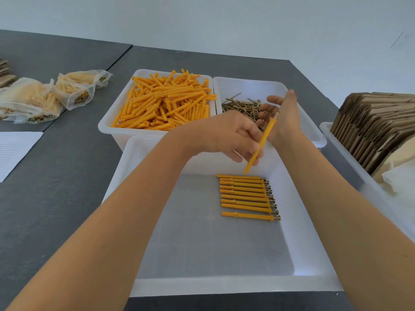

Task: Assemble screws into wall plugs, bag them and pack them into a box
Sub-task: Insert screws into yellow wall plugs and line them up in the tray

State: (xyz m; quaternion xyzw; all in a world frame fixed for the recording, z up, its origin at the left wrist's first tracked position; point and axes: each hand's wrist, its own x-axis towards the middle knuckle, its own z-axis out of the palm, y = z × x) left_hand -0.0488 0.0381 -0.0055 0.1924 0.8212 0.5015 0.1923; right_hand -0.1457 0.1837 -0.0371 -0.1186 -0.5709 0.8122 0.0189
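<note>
On the dark grey table (67,176), nearest the camera: one large white bin (224,286), holding a row of nine assembled plugs (246,194) laid side by side at its far right, screw heads to the right, the nearest one slightly apart from the rest.

Above that bin's far wall: left hand (233,138), fingers curled, pinching one orange wall plug (261,144) held tilted, lower tip pointing down just above the row; a screw tip shows at its upper end.

Just beyond it: right hand (280,111), palm up, fingers straight and spread, holding nothing visible, over the screw bin (249,84). Its palm lies at the plug's upper end; contact cannot be told.

Far left bin (107,124): heaped loose orange plugs (166,102). Screw bin, touching it on the right: a pile of loose screws (240,106).

Left of table: several filled clear bags (45,97) of plugs with screws; a white paper sheet (13,151) nearer the camera.

Right edge: white bin (341,149) with flattened cardboard boxes (377,124) standing on edge.
</note>
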